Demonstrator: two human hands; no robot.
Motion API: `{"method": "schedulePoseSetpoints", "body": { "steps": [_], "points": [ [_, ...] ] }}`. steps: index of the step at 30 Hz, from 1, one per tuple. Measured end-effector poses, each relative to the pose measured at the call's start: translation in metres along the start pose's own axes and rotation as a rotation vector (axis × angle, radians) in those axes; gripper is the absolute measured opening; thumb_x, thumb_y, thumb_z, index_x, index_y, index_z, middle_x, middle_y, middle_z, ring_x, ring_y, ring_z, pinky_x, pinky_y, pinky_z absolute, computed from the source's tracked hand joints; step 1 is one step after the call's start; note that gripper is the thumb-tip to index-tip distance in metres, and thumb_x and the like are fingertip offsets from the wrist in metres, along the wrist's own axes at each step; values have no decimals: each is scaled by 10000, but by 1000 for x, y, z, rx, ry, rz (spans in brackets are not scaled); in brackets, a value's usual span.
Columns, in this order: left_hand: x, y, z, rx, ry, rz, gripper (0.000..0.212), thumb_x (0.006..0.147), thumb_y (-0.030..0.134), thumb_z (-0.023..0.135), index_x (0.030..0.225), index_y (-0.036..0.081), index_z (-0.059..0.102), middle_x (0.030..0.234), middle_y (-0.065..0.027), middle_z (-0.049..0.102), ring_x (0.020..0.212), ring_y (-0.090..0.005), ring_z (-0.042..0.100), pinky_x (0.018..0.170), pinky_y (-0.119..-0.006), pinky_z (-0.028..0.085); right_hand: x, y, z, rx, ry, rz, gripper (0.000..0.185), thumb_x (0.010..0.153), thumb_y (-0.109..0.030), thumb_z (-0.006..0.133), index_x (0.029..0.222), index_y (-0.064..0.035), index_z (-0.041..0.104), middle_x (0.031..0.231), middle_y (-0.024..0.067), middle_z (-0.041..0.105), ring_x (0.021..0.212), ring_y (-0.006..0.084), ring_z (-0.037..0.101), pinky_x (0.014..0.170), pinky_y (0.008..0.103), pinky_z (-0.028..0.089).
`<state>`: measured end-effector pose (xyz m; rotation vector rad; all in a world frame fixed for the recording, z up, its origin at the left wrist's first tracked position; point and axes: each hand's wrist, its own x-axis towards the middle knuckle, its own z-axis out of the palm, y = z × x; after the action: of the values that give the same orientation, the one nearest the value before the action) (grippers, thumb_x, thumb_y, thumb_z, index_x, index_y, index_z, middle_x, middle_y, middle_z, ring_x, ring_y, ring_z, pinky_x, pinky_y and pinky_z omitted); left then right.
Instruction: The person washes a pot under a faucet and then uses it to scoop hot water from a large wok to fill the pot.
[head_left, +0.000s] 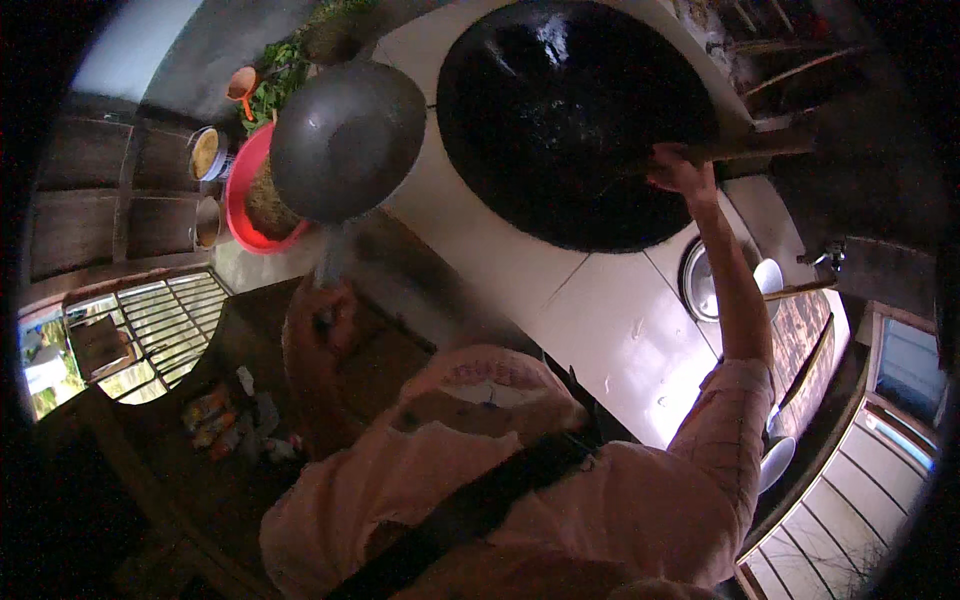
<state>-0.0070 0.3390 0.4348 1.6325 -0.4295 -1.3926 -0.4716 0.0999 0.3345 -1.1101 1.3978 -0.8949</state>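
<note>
A large dark wok (570, 127) is set into a white tiled stove top, its wet inside shining. My left hand (330, 311) is closed round the handle of a smaller grey metal wok (349, 142), which is held up left of the big one. Over the right rim of the large wok is my right hand (682, 176), gripping what looks like a wooden-handled tool (757, 145). The tool's far end is lost in the dark of the wok.
A pink basin (240, 195) with brownish contents stands left, beside leafy greens (274, 82) and an orange ladle (242, 84). Right of the large wok lie a round metal lid or bowl (701, 281), a tap (829, 257) and a wooden cutting board (806, 337).
</note>
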Motion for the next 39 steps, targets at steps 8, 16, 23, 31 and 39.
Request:
{"method": "schedulePoseSetpoints", "body": {
  "steps": [8, 16, 23, 31, 39],
  "points": [
    [10, 11, 8, -6, -144, -58, 280, 751, 246, 540, 938, 43, 493, 534, 17, 408, 367, -63, 309, 344, -201, 233, 58, 110, -51, 47, 141, -47, 269, 812, -192, 625, 1046, -62, 593, 919, 79, 603, 808, 185, 621, 675, 331, 551],
    [0, 15, 24, 31, -140, -46, 271, 742, 249, 552, 917, 53, 484, 541, 23, 403, 358, -56, 297, 329, -203, 223, 67, 180, 14, 141, 89, -325, 240, 840, -129, 586, 1057, -27, 583, 969, 77, 587, 947, 184, 571, 836, 271, 481],
    [-20, 15, 40, 96, -154, -10, 259, 759, 252, 551, 922, 62, 482, 572, 22, 416, 363, -47, 292, 331, -194, 211, 30, 154, 47, 554, -5, -11, 262, 833, -103, 592, 1067, 3, 545, 1001, 98, 587, 969, 214, 574, 887, 318, 467],
    [-34, -1, 59, 58, -128, -9, 248, 770, 239, 544, 936, 64, 487, 573, 24, 419, 358, -46, 290, 341, -190, 219, -16, 106, 8, 597, -322, -2, 270, 817, -91, 595, 1072, -17, 543, 1033, 145, 596, 993, 279, 581, 918, 359, 460],
    [-37, -10, 68, 78, -208, -40, 208, 767, 232, 547, 881, 67, 494, 545, 17, 418, 346, -53, 286, 331, -202, 217, -85, 2, -74, 52, -402, -190, 231, 816, -94, 603, 1031, -16, 570, 1005, 137, 612, 947, 231, 602, 879, 336, 476]
  ]
}}
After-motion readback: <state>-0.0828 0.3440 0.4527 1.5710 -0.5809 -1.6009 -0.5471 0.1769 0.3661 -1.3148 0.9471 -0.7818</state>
